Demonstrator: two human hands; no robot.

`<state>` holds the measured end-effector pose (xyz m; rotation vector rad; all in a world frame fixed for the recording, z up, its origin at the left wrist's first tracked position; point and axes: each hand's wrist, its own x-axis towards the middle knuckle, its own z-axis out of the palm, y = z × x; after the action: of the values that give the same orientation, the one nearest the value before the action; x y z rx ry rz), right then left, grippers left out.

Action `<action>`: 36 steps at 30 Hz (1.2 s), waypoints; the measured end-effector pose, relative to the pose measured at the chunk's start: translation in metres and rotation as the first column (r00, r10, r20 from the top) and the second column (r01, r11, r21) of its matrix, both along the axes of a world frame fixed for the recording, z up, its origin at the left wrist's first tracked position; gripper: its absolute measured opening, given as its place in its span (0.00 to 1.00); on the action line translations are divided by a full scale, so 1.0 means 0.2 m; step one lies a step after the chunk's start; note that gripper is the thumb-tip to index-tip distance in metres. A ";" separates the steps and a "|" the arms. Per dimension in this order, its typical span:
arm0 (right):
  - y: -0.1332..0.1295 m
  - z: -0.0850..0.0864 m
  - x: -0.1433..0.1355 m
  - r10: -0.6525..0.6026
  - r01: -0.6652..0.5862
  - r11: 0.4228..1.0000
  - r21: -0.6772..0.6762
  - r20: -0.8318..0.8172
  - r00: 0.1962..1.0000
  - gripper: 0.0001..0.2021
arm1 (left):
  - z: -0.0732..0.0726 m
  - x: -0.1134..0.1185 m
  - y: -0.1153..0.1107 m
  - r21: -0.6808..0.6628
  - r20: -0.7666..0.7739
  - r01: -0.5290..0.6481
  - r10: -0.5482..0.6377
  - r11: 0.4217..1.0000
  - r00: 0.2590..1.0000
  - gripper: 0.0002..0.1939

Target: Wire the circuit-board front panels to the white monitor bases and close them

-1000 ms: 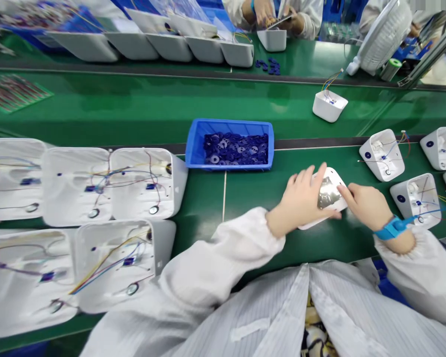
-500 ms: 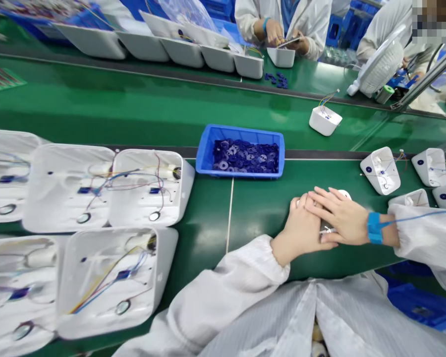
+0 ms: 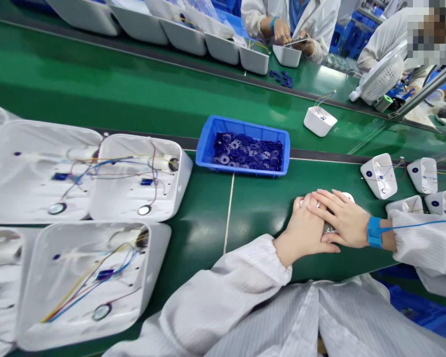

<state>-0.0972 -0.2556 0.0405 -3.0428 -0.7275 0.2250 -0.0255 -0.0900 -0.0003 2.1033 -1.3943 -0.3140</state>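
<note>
My left hand and my right hand come together low over the table, around a mostly hidden white plastic part. A rounded white edge of this white plastic part peeks out beyond the right hand's fingers, and a glimpse of it shows between the palms. Stretched fingers of the right hand lie across the fingers of the left. Both thumbs sit close together on the near side. A blue wrist strap with a cord circles my right wrist. Ahead and left stands a blue bin of dark blue flat rings.
Large white housings with wires and small speakers fill the left. Small white housings stand at the right; another white housing sits farther ahead. Across the table, a person's hands work near a row of housings.
The camera view has shifted slightly, so the housings on the left appear farther left. My hands keep nearly the same pose around the white part.
</note>
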 end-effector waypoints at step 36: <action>-0.05 0.08 0.21 -0.042 0.096 0.960 0.264 -0.203 0.978 0.43 | -0.04 0.00 0.00 -0.084 0.071 -0.087 0.093 0.993 0.993 0.50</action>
<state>-0.0552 -0.2661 0.0562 -2.7302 -0.5825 0.3819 -0.0263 -0.0903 -0.0074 2.1229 -1.3267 -0.1418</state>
